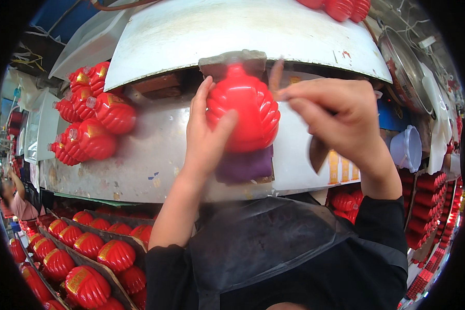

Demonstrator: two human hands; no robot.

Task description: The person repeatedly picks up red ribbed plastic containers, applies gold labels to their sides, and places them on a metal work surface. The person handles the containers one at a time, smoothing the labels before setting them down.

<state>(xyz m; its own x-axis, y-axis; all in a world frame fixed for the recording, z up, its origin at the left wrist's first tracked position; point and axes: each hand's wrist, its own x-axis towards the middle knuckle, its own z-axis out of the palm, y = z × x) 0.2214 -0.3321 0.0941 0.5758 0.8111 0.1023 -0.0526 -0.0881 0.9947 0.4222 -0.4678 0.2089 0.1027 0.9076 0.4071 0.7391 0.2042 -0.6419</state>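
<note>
A shiny red bottle [243,111] with ribbed, shell-like sides lies on its side in front of me, neck pointing away. Its neck end meets a grey block [209,66], and purple cloth [245,168] shows under its near end. My left hand [206,116] grips the bottle's left side, thumb on top and fingers along the edge. At its right, my right hand [336,111] is closed in a pinch. A blurred brownish strip [276,77] sticks out at its fingertips. Below the palm shows a dark brown pointed piece [318,154]; whether both are one tool I cannot tell.
Several red bottles [95,116] lie at the left of the metal table [124,170]. Gold labels [340,168] sit on a white sheet at the right. A raised white board [243,28] spans the back. Crates of bottles [88,243] stand lower left; a lilac bucket [405,149] is at right.
</note>
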